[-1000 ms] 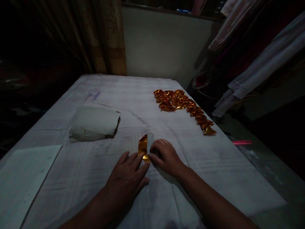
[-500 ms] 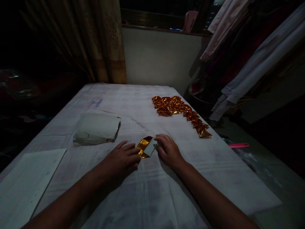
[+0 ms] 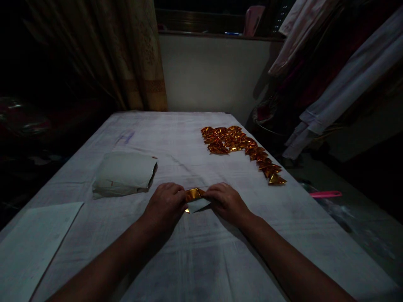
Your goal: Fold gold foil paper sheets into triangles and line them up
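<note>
Between my two hands, on the cloth-covered table, is a partly folded sheet of gold foil paper (image 3: 194, 194), with shiny gold on one face and pale white on the other. My left hand (image 3: 168, 204) has its fingers closed on the sheet's left end. At the right end, my right hand (image 3: 228, 203) pinches the paper between thumb and fingers. The fingertips cover both ends of the sheet. Farther off to the right lies a group of folded gold foil pieces (image 3: 218, 147), several of them in a row along the table's right side.
A pale stack of paper sheets (image 3: 126, 172) lies left of my hands. Nearer on the left is a large white sheet (image 3: 40, 239). The tablecloth (image 3: 201, 260) covers the table. Clothes (image 3: 349, 79) hang at the right, and a pink handle (image 3: 325, 194) shows beyond the right edge.
My left hand has gone from lying with fingers spread over the sheet to gripping its left end. The sheet has turned, and its gold strip now runs across between both hands.
</note>
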The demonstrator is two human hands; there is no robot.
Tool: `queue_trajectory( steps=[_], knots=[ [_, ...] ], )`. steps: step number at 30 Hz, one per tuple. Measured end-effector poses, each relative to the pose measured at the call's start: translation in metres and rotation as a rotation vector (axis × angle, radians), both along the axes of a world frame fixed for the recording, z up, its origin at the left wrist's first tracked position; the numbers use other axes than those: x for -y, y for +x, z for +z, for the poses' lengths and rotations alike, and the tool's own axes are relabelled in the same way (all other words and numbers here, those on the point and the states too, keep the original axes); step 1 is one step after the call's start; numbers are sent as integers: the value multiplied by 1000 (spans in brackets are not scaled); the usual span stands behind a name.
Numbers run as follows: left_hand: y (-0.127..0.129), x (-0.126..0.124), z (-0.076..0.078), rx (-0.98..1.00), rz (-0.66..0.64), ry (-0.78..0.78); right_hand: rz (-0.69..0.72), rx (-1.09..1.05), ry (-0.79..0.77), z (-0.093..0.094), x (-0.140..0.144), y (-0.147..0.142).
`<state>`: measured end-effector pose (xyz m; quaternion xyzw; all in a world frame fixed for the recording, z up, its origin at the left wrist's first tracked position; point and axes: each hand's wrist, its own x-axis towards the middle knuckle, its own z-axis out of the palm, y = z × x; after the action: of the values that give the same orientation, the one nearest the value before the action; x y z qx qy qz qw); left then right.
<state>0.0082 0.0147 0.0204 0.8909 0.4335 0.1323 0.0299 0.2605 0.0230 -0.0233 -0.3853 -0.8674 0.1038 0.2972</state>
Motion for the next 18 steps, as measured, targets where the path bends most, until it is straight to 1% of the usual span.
queue_trajectory(
  steps=[3,6,8,9,12,15,18],
  knots=[
    [-4,0,-5,-24,29,67,44,60,93,1,10,0],
    [-3,12,-9,-3,16,84,108,67,112,4,17,-3],
    [0,25,-11,39,-19,83,156,40,88,6,19,-4],
    [2,32,-11,56,-24,59,176,13,67,7,19,-4],
    [7,47,-13,113,-66,50,211,-77,-31,8,17,0],
    [8,51,-15,136,-104,98,202,-106,-120,7,15,5],
    [8,49,-16,141,-127,92,182,-88,-132,7,15,10]
  ],
)
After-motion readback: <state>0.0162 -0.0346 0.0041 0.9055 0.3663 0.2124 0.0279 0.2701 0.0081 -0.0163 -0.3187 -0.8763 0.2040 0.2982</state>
